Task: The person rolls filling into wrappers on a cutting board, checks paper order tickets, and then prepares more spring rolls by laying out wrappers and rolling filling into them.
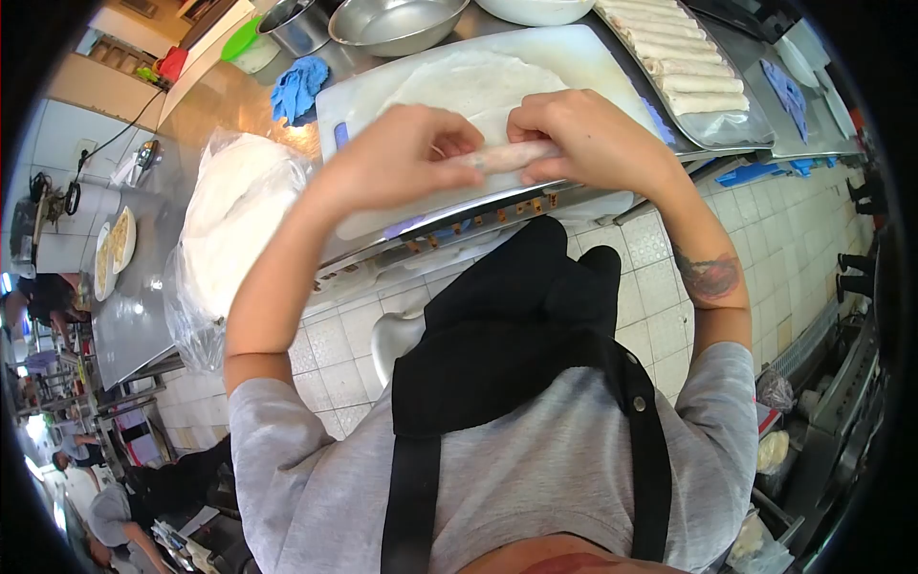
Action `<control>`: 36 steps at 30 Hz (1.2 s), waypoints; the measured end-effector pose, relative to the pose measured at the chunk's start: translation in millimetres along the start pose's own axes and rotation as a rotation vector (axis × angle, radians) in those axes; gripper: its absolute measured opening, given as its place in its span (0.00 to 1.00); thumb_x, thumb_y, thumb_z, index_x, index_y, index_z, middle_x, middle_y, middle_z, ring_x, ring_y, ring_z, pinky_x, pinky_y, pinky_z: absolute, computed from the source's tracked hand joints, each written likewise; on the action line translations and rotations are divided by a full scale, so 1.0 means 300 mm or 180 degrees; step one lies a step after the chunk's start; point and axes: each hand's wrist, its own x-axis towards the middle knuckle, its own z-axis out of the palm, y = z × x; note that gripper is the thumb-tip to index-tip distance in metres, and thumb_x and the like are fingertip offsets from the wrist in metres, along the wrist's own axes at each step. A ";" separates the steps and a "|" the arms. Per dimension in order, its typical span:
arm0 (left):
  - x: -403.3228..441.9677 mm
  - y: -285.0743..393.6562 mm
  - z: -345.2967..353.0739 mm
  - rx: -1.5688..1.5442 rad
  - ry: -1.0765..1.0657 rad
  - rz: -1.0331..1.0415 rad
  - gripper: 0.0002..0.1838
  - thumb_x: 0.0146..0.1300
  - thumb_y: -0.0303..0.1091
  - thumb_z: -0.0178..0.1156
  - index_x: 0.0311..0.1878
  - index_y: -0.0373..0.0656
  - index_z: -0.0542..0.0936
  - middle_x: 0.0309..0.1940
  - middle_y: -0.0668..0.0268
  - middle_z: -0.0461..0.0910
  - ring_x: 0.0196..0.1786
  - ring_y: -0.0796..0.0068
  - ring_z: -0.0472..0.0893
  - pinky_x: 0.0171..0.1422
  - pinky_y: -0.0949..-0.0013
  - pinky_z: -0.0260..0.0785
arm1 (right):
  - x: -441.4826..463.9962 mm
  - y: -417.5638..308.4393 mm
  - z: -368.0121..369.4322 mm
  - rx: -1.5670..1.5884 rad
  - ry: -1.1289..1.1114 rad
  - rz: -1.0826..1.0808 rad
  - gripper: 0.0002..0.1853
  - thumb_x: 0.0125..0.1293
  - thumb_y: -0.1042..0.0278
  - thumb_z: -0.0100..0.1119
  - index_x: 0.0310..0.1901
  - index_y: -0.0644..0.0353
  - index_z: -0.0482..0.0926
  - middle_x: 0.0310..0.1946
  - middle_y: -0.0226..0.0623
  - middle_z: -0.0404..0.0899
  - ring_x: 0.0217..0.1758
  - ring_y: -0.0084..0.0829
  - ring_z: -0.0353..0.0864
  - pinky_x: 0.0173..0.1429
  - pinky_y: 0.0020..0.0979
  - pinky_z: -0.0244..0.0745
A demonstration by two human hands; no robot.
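Observation:
A thin, pale spring roll [516, 156] lies crosswise between my two hands over the near edge of a white cutting board [593, 67]. My left hand [406, 153] is curled at its left end, slightly blurred. Around the right end, the fingers and thumb of my right hand [595, 139] are closed. Just beyond the hands, round white wrapper sheets [469, 81] lie flat on the board. Further right, a metal tray [755, 129] holds several finished rolls [703, 84] in a row.
Left of the board sits a stack of wrappers [239, 220] in clear plastic. A blue cloth [298, 89], a steel bowl [397, 24], a metal pot [295, 27] and a green-lidded tub [249, 46] stand behind. White dishes [115, 253] rest far left.

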 end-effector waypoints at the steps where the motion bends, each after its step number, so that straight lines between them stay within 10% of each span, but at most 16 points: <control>1: 0.009 -0.022 -0.037 -0.0305 -0.0155 -0.0026 0.16 0.62 0.34 0.67 0.50 0.37 0.83 0.41 0.63 0.85 0.43 0.76 0.82 0.50 0.69 0.74 | 0.010 -0.002 0.007 -0.0021 0.0087 -0.0150 0.16 0.49 0.63 0.75 0.35 0.61 0.81 0.34 0.44 0.82 0.41 0.47 0.82 0.45 0.42 0.75; 29: 0.194 -0.166 -0.116 -0.0696 -0.0515 -0.0104 0.19 0.69 0.34 0.58 0.59 0.34 0.80 0.56 0.60 0.82 0.57 0.71 0.80 0.63 0.68 0.72 | 0.182 -0.164 0.170 0.0375 -0.0161 -0.0169 0.15 0.52 0.65 0.73 0.36 0.63 0.80 0.34 0.47 0.82 0.42 0.48 0.82 0.47 0.43 0.75; 36: 0.028 -0.106 -0.093 0.0454 0.0879 -0.0166 0.12 0.68 0.30 0.59 0.51 0.35 0.82 0.46 0.59 0.85 0.48 0.74 0.83 0.55 0.69 0.75 | 0.157 -0.164 0.171 0.0445 0.0091 -0.0280 0.14 0.52 0.67 0.73 0.37 0.63 0.80 0.38 0.43 0.82 0.45 0.47 0.82 0.49 0.44 0.75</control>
